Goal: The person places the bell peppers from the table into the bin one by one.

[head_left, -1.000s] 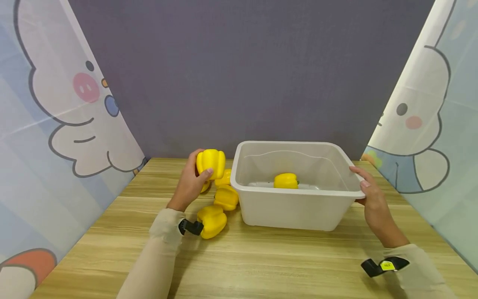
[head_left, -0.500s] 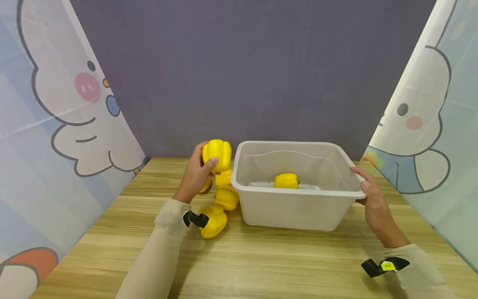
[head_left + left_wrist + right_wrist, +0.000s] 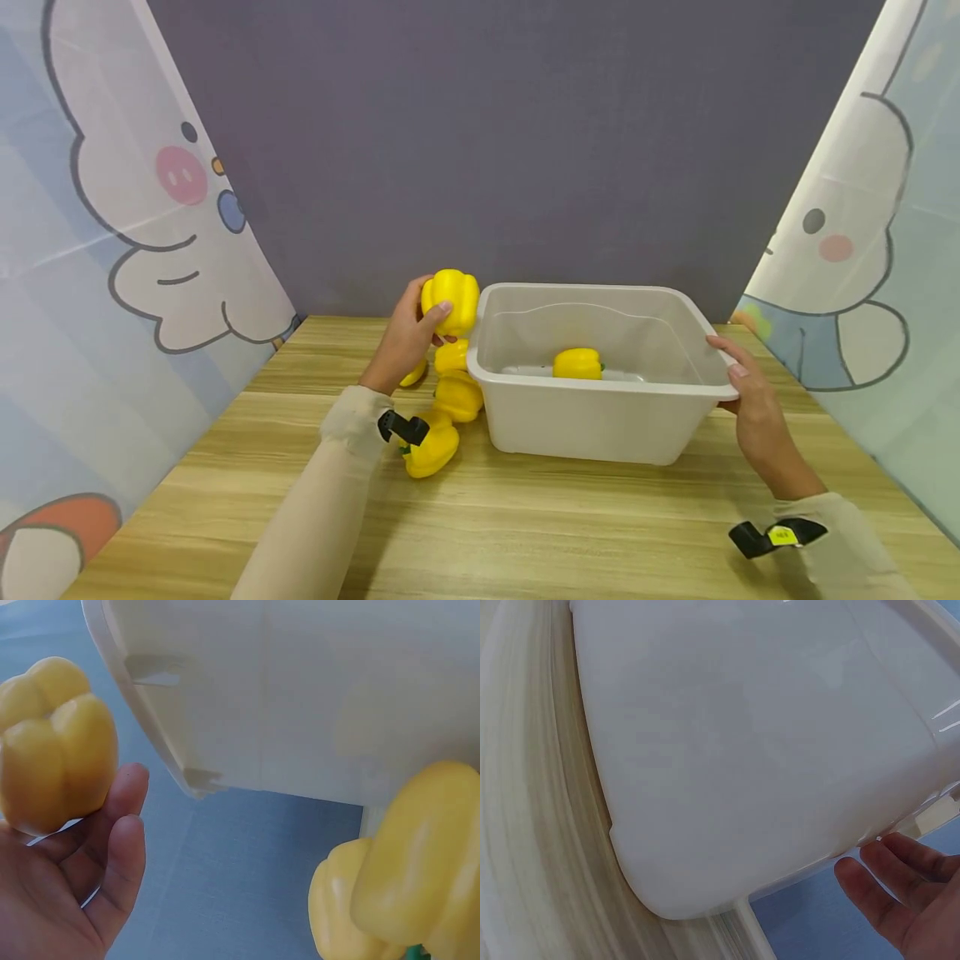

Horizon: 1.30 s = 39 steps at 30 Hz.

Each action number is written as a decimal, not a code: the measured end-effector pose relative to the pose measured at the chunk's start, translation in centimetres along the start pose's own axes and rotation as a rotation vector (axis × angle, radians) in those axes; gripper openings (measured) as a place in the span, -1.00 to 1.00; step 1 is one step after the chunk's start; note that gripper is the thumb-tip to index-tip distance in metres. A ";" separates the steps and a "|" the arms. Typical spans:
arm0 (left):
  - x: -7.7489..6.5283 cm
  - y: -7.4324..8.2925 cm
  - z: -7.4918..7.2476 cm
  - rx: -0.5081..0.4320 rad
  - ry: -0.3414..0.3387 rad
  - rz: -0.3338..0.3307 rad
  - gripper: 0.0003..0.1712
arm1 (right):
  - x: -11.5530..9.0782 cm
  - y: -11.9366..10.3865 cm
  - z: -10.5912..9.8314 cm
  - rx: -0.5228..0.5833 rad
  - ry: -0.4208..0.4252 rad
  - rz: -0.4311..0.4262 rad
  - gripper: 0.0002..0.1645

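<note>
A yellow bell pepper is gripped between the thumb and fingers of my left hand, raised just left of the white plastic bin's rim. The left wrist view shows the same pepper resting against curled fingers, beside the bin's outer wall. My right hand holds the bin by its right rim, thumb on top and fingers below; in the right wrist view its fingertips reach under that rim. Inside the bin lies one yellow bell pepper on its side.
Several more yellow bell peppers lie on the wooden table left of the bin, including a front one and one touching the bin's side. A grey panel stands behind, with cartoon-printed sheets at both sides.
My left hand has lifted the held bell pepper up and to the right, closer to the bin's left rim. My right hand keeps its hold on the bin.
</note>
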<state>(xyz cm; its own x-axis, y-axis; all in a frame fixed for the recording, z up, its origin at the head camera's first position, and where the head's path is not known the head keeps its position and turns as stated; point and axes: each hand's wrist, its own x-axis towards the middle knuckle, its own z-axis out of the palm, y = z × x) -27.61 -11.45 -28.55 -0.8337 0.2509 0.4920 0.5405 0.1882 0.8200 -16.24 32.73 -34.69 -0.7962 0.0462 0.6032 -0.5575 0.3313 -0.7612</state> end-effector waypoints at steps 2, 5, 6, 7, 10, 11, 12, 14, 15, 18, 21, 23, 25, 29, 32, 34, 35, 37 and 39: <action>0.3 0.1 0.1 -0.006 -0.013 -0.004 -0.29 | -0.1 0.0 -0.1 -0.005 -0.001 0.002 -0.42; 0.6 0.3 0.3 -0.010 -0.023 -0.009 -0.28 | 0.0 0.0 -0.3 0.010 -0.001 0.000 -0.42; 0.8 0.4 0.4 -0.004 -0.025 -0.010 -0.28 | 0.0 0.0 -0.3 0.013 -0.002 -0.002 -0.42; 0.9 0.5 0.5 -0.004 -0.027 -0.011 -0.27 | 0.0 0.0 -0.3 0.024 0.000 -0.004 -0.43; 1.1 0.9 0.8 0.001 -0.037 -0.013 -0.26 | 0.1 0.0 -0.4 0.056 0.000 -0.019 -0.43; 1.2 1.0 0.9 0.002 -0.041 -0.014 -0.25 | 0.1 0.1 -0.4 0.059 -0.001 -0.025 -0.43; 1.3 1.0 1.0 0.003 -0.043 -0.016 -0.25 | 0.1 0.1 -0.4 0.061 -0.002 -0.026 -0.43; 1.4 1.2 1.2 -0.001 -0.048 -0.020 -0.24 | 0.1 0.1 -0.4 0.069 -0.011 -0.030 -0.43; 1.5 1.2 1.3 0.002 -0.050 -0.024 -0.24 | 0.1 0.1 -0.3 0.074 -0.005 -0.022 -0.43; 1.6 1.3 1.4 -0.001 -0.059 -0.032 -0.24 | 0.1 0.1 -0.3 0.063 -0.004 -0.013 -0.43; 1.6 1.5 1.4 0.004 -0.066 -0.037 -0.25 | 0.2 0.1 -0.1 0.044 0.004 -0.001 -0.43; 1.7 1.6 1.4 0.012 -0.066 -0.037 -0.26 | 0.2 0.1 -0.1 0.029 0.004 0.000 -0.43; 1.8 1.7 1.4 0.022 -0.065 -0.038 -0.26 | 0.2 0.1 -0.1 0.028 0.004 0.001 -0.43; 2.1 2.1 1.5 0.034 -0.071 -0.042 -0.27 | 0.0 0.0 -0.1 0.055 0.011 0.000 -0.43; 2.4 2.4 1.8 0.035 -0.091 -0.039 -0.29 | 0.0 0.1 -0.1 0.066 0.016 0.001 -0.43; 2.6 2.6 1.9 0.042 -0.108 -0.038 -0.29 | -0.1 0.1 -0.1 0.047 0.010 0.001 -0.43; 2.8 2.6 2.0 0.046 -0.115 -0.039 -0.29 | -0.1 0.1 0.0 0.036 0.007 0.002 -0.43; 2.9 2.8 2.2 0.063 -0.131 -0.046 -0.26 | -0.1 0.1 0.0 0.017 0.002 0.002 -0.42; 3.1 2.9 2.3 0.076 -0.148 -0.056 -0.24 | 0.0 0.1 0.0 -0.006 -0.004 0.001 -0.41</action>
<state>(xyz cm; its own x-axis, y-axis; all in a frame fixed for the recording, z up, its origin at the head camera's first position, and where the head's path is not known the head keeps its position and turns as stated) -28.36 -7.90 -25.29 -0.8402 0.3737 0.3929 0.5052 0.2761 0.8177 -16.29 32.72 -34.81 -0.7976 0.0426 0.6017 -0.5554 0.3372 -0.7601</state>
